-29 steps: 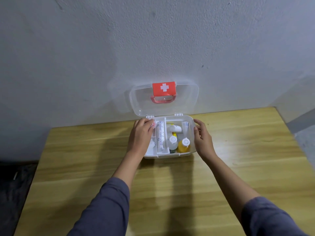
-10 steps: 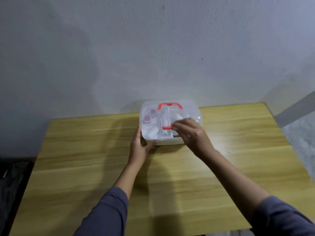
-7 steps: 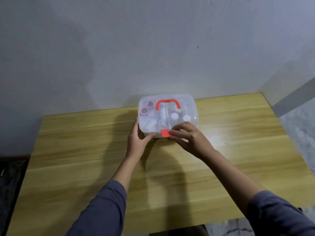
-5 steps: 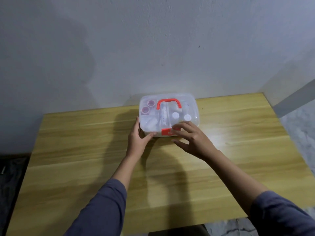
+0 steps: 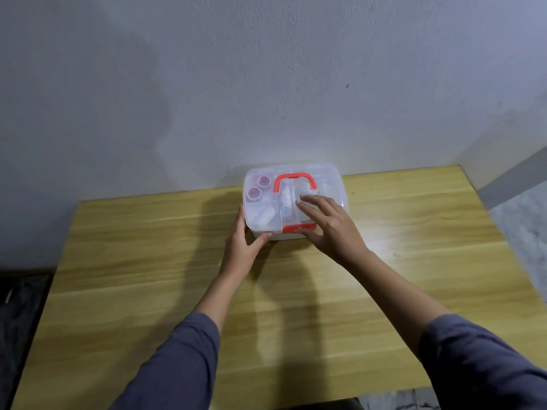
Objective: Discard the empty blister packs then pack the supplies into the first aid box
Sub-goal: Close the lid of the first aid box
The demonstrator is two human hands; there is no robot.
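The clear plastic first aid box (image 5: 331,184) stands at the back of the wooden table, against the wall, with its lid down. A red handle (image 5: 293,180) lies flat on the lid and a red latch (image 5: 291,228) sits on the front edge. Through the lid I see two pink-capped rolls (image 5: 258,187) and white supplies (image 5: 263,216). My left hand (image 5: 242,242) cups the box's front left corner, thumb on the front wall. My right hand (image 5: 331,229) lies spread on the lid's right half, fingers apart, thumb by the latch. No blister packs are in view.
The wooden table (image 5: 148,291) reaches from the wall to the near edge. A grey-white wall (image 5: 266,84) rises right behind the box. Dark floor (image 5: 20,306) lies left of the table and pale floor (image 5: 524,226) to the right.
The lid, upright 2.9 s ago, is down now. My right hand went from the red latch up onto the lid. My left hand stayed at the front left corner.
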